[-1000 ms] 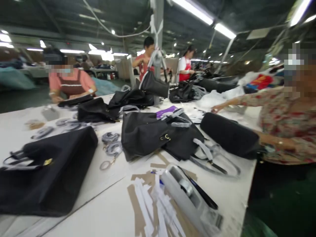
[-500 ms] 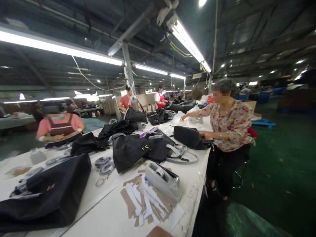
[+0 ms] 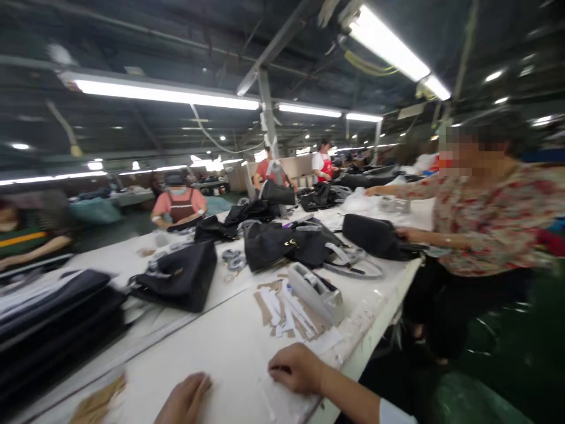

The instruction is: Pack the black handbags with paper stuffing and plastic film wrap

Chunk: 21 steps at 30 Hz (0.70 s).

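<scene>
My right hand [image 3: 296, 368] is over the white table near its front edge, fingers curled inward. Whatever it may hold is hidden. Across from it, low in the view, my left hand [image 3: 186, 400] shows its back, with the fingers pressed together and a little blurred; nothing between them can be made out. Just beyond my right hand lies a pile of white and brown paper strips [image 3: 286, 311]. Beside that pile stands a grey tape dispenser [image 3: 315, 292]. A brown paper scrap [image 3: 99, 403] lies to the left of my left hand.
Black handbags [image 3: 269, 244] lie across the table [image 3: 207, 338], with a dark stack [image 3: 57, 321] at left. A co-worker in a floral shirt [image 3: 489, 218] handles a black bag [image 3: 375, 235] at right. Other people work behind. Wrapped straps [image 3: 233, 259] lie mid-table.
Both my hands have come into view at the bottom. The view has swung left, so the table's contents shift right and the dark stack and another person appear at left.
</scene>
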{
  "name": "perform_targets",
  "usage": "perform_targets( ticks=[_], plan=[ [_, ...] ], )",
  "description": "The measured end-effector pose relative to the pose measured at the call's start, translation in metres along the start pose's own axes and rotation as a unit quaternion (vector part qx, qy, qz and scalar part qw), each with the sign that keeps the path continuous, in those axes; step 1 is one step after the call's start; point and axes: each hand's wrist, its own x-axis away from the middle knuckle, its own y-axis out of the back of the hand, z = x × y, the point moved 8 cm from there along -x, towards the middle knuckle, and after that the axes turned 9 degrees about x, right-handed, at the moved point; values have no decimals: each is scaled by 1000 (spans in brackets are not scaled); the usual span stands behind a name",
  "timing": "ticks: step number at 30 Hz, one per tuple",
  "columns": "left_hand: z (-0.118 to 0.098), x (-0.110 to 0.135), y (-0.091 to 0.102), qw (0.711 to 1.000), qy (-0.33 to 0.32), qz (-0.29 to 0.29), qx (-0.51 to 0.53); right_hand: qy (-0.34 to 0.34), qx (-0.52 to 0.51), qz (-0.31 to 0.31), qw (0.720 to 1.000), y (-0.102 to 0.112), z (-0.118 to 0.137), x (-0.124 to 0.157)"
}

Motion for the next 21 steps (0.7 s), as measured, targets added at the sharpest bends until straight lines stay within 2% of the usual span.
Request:
perform_targets(
  ticks=[2,3,6,9,11,14,16,18,21],
  plan=[
    [-2,-1,5,984,116,87,106,-19,-33,3,999,5,1,2],
    [-10,-7,11,975,136,93,149,-26,-49,9,998,5,0,2],
    [-29,-36,20,964,139,61,219,-52,-85,36,994,2,-8,-6],
    [-39,-50,-1,955,125,68,262,-88,-140,117,979,-5,-13,-24],
    [-48,-48,-19,956,76,78,273,-135,-177,128,966,2,-16,-50],
    [-54,-37,-37,961,6,76,267,-210,-250,41,945,26,-25,-117],
    [-48,-33,-44,957,8,71,281,-238,-321,1,917,30,-29,-174],
    [-40,-33,-50,949,31,71,307,-259,-376,2,890,19,-29,-234],
    [-30,-38,-58,935,63,90,336,-314,-394,34,863,-12,-28,-314]
  ],
)
